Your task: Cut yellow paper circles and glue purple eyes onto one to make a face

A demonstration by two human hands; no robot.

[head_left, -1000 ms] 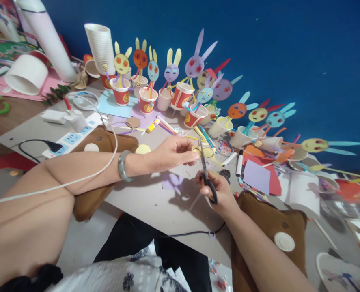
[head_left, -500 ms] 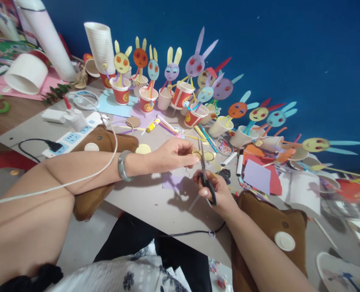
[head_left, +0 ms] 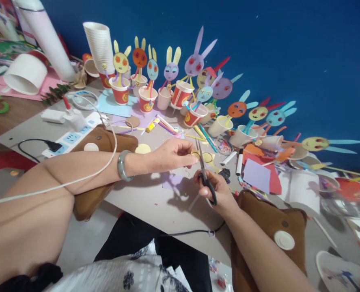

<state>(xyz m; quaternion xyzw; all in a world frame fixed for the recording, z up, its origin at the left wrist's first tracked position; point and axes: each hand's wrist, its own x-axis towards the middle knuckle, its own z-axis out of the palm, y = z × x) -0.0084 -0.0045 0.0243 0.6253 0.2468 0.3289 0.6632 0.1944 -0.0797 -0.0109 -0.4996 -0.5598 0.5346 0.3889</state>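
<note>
My left hand [head_left: 178, 153] pinches a small piece of yellow paper [head_left: 208, 157] with dark round outlines drawn on it. The fingers are closed on its left end. My right hand [head_left: 213, 186] is wrapped round the black handles of a pair of scissors [head_left: 202, 164]. Its blades point up and away, slightly parted, and cross the yellow paper beside my left fingertips. Whether the blades are cutting into the paper at this instant I cannot tell. Below my left hand, a purple paper square [head_left: 171, 181] lies on the grey table [head_left: 155, 207].
Several paper cups with rabbit-faced figures [head_left: 171, 72] line the blue wall. Markers [head_left: 240, 162] and a purple sheet [head_left: 257, 175] lie to the right. At left are a power strip [head_left: 68, 140] and a white cable [head_left: 85, 181] over my forearm. Brown cushions [head_left: 268, 227] lie under both arms.
The scissor blades look slightly wider apart than before. Both hands stay in nearly the same place, and the yellow paper has barely shifted.
</note>
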